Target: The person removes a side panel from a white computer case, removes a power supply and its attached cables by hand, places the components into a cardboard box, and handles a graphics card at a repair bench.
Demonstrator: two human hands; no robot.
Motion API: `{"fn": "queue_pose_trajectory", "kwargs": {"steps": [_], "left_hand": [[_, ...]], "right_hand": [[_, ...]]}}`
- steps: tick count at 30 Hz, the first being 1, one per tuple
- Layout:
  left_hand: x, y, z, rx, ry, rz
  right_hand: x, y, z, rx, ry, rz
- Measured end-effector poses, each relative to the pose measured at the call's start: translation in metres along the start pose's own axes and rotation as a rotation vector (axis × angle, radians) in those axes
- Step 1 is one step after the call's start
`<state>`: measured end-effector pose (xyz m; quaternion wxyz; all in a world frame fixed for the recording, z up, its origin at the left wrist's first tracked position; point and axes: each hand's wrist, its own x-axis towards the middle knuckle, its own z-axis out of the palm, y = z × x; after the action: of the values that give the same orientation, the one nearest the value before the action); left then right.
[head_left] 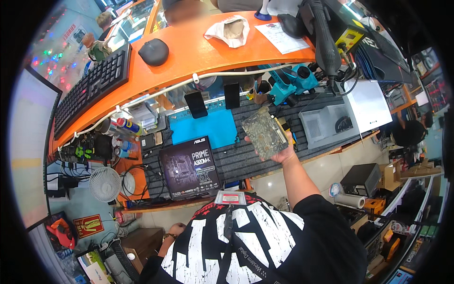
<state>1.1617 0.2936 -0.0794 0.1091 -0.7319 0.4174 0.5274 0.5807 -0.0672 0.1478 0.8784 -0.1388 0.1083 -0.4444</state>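
A: where's everything sitting?
B: right hand (283, 154) is clamped on the circuit board (265, 133), fingertips past its left edge, up over the ribbed mat (236, 163). left hand (177, 229) hangs by the shirt (198, 232), can't tell if it grips anything.
A: elbow room?
B: mat shows between board and black box (189, 165). grey tray (317, 125) near right.

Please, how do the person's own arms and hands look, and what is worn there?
The right hand is ungloved, its forearm bare below a short black sleeve. The left hand is also ungloved, with what looks like a beaded bracelet.
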Motion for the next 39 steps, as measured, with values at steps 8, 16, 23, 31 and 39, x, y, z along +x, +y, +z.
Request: {"fn": "queue_pose_trajectory", "kwargs": {"steps": [8,16,23,31,39], "left_hand": [[0.047,-0.016,0.004,-0.043,0.025,0.150],[0.052,-0.003,-0.019,0.084,-0.023,0.065],[0.022,0.026,-0.040,-0.008,-0.017,-0.015],[0.056,-0.048,-0.006,0.013,0.006,-0.076],[0.054,-0.066,-0.008,0.054,0.006,-0.064]], "right_hand": [[-0.034,-0.013,0.061,-0.526,0.148,-0.125],[0.016,-0.040,0.301,-1.361,0.253,-1.136],[0.068,-0.090,0.357,-1.985,0.627,-1.690],[0.090,-0.099,0.379,-2.056,0.619,-1.850],[0.093,-0.098,0.379,-2.053,0.650,-1.839]]}}
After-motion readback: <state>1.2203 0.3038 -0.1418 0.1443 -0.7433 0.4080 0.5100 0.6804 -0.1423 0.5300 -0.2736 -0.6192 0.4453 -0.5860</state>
